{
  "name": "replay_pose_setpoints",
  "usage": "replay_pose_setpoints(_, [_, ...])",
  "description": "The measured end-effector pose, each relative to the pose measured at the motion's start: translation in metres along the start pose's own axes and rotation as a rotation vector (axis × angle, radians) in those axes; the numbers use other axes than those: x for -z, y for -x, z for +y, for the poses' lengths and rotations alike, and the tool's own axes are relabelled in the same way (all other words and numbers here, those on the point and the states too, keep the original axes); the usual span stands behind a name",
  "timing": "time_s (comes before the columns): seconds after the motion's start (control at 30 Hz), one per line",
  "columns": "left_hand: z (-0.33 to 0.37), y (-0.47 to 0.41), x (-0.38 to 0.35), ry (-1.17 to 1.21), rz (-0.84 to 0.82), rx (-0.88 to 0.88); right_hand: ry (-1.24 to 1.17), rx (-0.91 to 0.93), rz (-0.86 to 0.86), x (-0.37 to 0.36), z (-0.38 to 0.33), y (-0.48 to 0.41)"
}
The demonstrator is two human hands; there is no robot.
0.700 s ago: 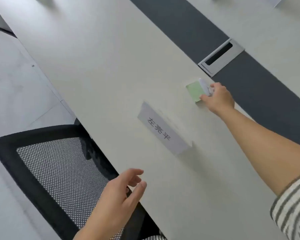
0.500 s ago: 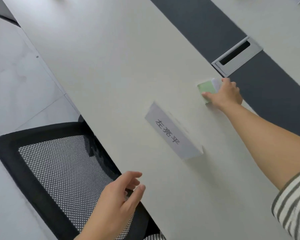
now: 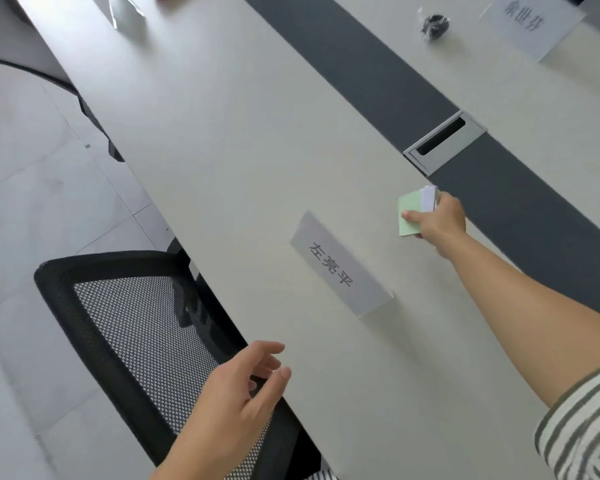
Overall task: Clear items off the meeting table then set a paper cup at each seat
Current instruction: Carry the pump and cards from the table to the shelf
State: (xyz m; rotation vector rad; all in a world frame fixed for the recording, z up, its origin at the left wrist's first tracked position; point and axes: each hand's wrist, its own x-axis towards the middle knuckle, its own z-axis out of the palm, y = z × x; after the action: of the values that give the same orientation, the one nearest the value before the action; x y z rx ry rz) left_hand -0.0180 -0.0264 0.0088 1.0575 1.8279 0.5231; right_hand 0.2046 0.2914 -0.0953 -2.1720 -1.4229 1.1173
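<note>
- One view only, head-worn, wide-angle; nothing shared with another view
- Looks forward and steeply down across the meeting table (image 3: 222, 140), whose edges run diagonally through frame
- Close range: both forearms enter from the bottom edge
- Right hand (image 3: 437, 220) mid-right; cable hatch (image 3: 442, 142) just beyond its fingers
- Left hand (image 3: 236, 393) low centre, fingertips at the table's near edge, mesh chair (image 3: 136, 341) beneath
- Far name card (image 3: 530, 22) cut off at top right

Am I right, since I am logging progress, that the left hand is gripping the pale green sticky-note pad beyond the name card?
Not quite: the head view shows the right hand gripping the pale green sticky-note pad beyond the white folded name card. The left hand holds nothing.
</note>
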Motion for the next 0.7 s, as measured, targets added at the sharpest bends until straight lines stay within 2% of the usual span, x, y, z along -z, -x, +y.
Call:
replay_pose_setpoints(0.17, [0.009, 0.032, -0.001, 0.058, 0.026, -0.077, -0.127, 0.089, -0.039, 0.045, 0.008, 0.059])
replay_pose_setpoints(0.4, [0.001, 0.102, -0.015, 0.125, 0.072, -0.126, -0.180, 0.166, -0.157, 0.088, 0.043, 0.165])
replay_pose_setpoints(0.7, [-0.067, 0.263, -0.034, 0.121, 0.172, -0.088, -0.137, 0.382, -0.293, 0.104, 0.097, 0.337])
